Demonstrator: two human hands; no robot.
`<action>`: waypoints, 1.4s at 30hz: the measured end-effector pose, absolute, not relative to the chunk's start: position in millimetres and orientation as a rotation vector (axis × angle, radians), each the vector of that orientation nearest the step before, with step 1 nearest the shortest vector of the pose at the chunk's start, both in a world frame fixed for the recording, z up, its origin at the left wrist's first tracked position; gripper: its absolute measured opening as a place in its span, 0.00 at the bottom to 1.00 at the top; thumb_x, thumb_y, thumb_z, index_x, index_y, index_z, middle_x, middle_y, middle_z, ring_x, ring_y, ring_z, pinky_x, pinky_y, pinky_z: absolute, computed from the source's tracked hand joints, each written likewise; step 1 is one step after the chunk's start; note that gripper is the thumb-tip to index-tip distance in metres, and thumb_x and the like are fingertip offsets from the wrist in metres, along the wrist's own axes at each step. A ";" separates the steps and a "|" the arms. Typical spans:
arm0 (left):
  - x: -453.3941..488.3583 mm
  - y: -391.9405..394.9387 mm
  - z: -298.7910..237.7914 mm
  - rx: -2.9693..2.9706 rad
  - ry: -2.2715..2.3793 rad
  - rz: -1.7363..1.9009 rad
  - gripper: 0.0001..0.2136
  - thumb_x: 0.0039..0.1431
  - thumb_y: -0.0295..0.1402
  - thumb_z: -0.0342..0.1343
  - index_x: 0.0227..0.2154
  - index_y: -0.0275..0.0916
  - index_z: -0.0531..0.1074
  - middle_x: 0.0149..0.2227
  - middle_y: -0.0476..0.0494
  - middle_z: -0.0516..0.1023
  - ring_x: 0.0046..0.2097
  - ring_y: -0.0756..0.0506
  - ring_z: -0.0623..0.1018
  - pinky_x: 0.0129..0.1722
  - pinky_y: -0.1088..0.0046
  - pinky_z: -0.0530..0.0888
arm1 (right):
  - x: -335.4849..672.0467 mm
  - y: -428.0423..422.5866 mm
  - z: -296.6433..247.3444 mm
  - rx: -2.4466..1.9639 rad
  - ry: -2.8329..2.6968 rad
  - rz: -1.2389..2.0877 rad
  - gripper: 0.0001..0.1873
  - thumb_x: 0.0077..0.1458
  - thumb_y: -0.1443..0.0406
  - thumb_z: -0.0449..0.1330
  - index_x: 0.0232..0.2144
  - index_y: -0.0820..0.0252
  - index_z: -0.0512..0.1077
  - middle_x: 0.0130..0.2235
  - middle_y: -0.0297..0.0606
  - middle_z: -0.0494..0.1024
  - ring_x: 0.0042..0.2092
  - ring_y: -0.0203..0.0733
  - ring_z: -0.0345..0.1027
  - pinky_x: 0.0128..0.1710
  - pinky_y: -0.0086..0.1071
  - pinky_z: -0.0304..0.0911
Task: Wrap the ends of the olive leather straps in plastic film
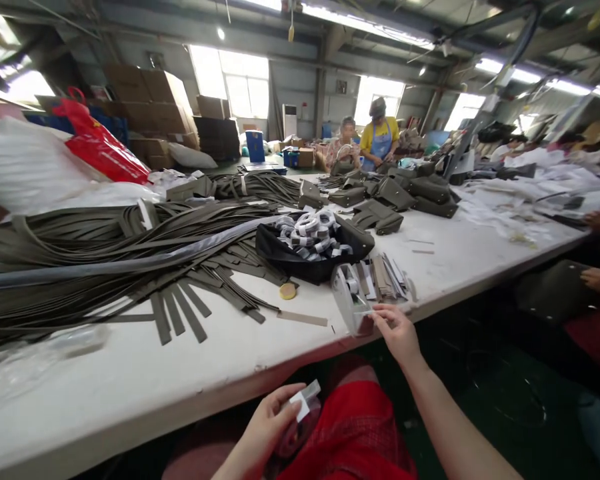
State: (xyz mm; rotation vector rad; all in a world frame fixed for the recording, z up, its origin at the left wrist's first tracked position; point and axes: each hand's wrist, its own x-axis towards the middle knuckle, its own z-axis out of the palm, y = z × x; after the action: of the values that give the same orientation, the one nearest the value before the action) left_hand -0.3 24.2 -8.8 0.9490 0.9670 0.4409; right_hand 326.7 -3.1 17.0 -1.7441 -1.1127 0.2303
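While the left hand [273,420] sits low over a red-clad lap [355,427], wrist bent inward, its thumb and fingers pinch a small grey-white tab [306,399] just below the table [130,380] edge. The right hand [397,333] reaches forward on a straight forearm, palm turned left, fingertips [380,313] drawn together at the near end of a pale dispenser [351,300] that stands on the table's front edge. Whether they grip anything there cannot be told. Just left of it lie a loose strip [303,319] and a yellow disc [287,291]. Behind it a black bag [280,257] holds grey-white rolls [313,233]. Olive straps [105,260] spread across the left half. Farther back are olive purses [410,193], a red sack [100,150] whose yellow print is too blurred to read, and two people [365,143] at the table's end.
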 end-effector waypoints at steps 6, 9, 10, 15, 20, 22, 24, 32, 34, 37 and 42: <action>4.2 26.8 -3.7 0.937 0.946 0.387 0.34 0.39 0.52 0.70 0.47 0.35 0.75 0.29 0.44 0.78 0.21 0.54 0.68 0.22 0.78 0.63 | 323.2 -18.2 -12.9 -1.697 -0.756 0.778 0.27 0.47 0.41 0.61 0.29 0.60 0.77 0.24 0.38 0.75 0.30 0.45 0.70 0.36 0.39 0.67; 9.3 26.2 1.5 0.967 0.927 0.416 0.35 0.40 0.53 0.69 0.48 0.34 0.74 0.27 0.46 0.76 0.20 0.54 0.67 0.21 0.78 0.62 | 329.2 -7.9 -20.5 -1.679 -0.717 0.829 0.32 0.40 0.38 0.63 0.28 0.61 0.77 0.20 0.34 0.72 0.25 0.41 0.66 0.31 0.35 0.66; 10.6 25.5 3.7 0.980 0.923 0.438 0.35 0.41 0.53 0.69 0.49 0.33 0.73 0.27 0.47 0.76 0.20 0.55 0.66 0.21 0.78 0.62 | 331.7 -5.5 -21.1 -1.684 -0.713 0.838 0.32 0.38 0.38 0.63 0.28 0.62 0.77 0.20 0.34 0.72 0.25 0.40 0.66 0.30 0.35 0.66; 12.9 21.4 13.8 1.006 0.948 0.575 0.39 0.41 0.55 0.67 0.51 0.30 0.70 0.24 0.48 0.74 0.19 0.55 0.64 0.18 0.79 0.61 | 337.2 -9.2 -24.2 -1.742 -0.712 0.906 0.29 0.34 0.42 0.67 0.26 0.62 0.78 0.19 0.35 0.72 0.23 0.38 0.65 0.27 0.33 0.63; 12.9 17.5 19.4 1.110 0.974 0.711 0.30 0.48 0.47 0.66 0.49 0.30 0.72 0.34 0.39 0.80 0.29 0.49 0.75 0.27 0.76 0.71 | 302.7 -23.5 -16.2 -1.738 -0.847 1.000 0.25 0.39 0.46 0.67 0.27 0.62 0.80 0.19 0.34 0.72 0.24 0.38 0.65 0.29 0.32 0.63; 14.5 16.7 20.0 1.177 1.010 0.735 0.26 0.51 0.43 0.64 0.49 0.31 0.73 0.36 0.38 0.80 0.32 0.48 0.76 0.30 0.75 0.72 | 275.5 -27.6 -2.1 -1.644 -0.989 1.080 0.24 0.46 0.47 0.64 0.31 0.62 0.80 0.20 0.34 0.73 0.26 0.37 0.66 0.32 0.31 0.63; 16.5 16.4 19.9 1.241 1.037 0.749 0.23 0.53 0.39 0.62 0.50 0.31 0.73 0.37 0.38 0.81 0.32 0.47 0.77 0.32 0.73 0.73 | 246.4 -30.0 15.0 -1.542 -1.125 1.168 0.22 0.51 0.48 0.62 0.32 0.62 0.80 0.20 0.33 0.73 0.26 0.36 0.65 0.32 0.30 0.62; 13.5 17.4 20.3 1.428 1.102 0.872 0.17 0.57 0.33 0.56 0.50 0.35 0.74 0.48 0.38 0.79 0.49 0.42 0.78 0.53 0.65 0.72 | 181.3 -18.4 30.5 -1.495 -1.291 1.351 0.24 0.52 0.46 0.61 0.25 0.62 0.77 0.16 0.31 0.69 0.20 0.33 0.59 0.23 0.28 0.53; 11.3 18.0 18.8 1.382 1.089 0.883 0.17 0.61 0.36 0.52 0.49 0.36 0.74 0.47 0.39 0.80 0.49 0.42 0.78 0.53 0.64 0.72 | 178.5 -12.6 24.3 -1.495 -1.309 1.395 0.25 0.52 0.45 0.60 0.25 0.62 0.77 0.16 0.31 0.69 0.20 0.34 0.58 0.23 0.28 0.54; 9.2 18.6 17.8 1.315 1.085 0.910 0.18 0.63 0.40 0.50 0.48 0.35 0.75 0.45 0.39 0.81 0.47 0.42 0.79 0.51 0.65 0.74 | 177.7 -7.4 18.8 -1.467 -1.344 1.449 0.25 0.53 0.45 0.60 0.25 0.62 0.76 0.17 0.32 0.70 0.21 0.34 0.59 0.25 0.28 0.55; 7.8 19.0 26.4 1.362 1.175 0.970 0.17 0.59 0.42 0.56 0.44 0.35 0.77 0.40 0.38 0.81 0.37 0.44 0.80 0.40 0.68 0.77 | 173.7 -8.8 16.4 -1.324 -1.401 1.497 0.24 0.54 0.46 0.59 0.25 0.62 0.74 0.24 0.35 0.74 0.29 0.37 0.64 0.33 0.30 0.59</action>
State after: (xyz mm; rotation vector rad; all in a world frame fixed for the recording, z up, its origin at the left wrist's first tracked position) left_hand 7.8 19.0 26.4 1.3615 1.1748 0.9701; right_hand 173.7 -8.8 16.4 -1.3241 -1.4005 1.4971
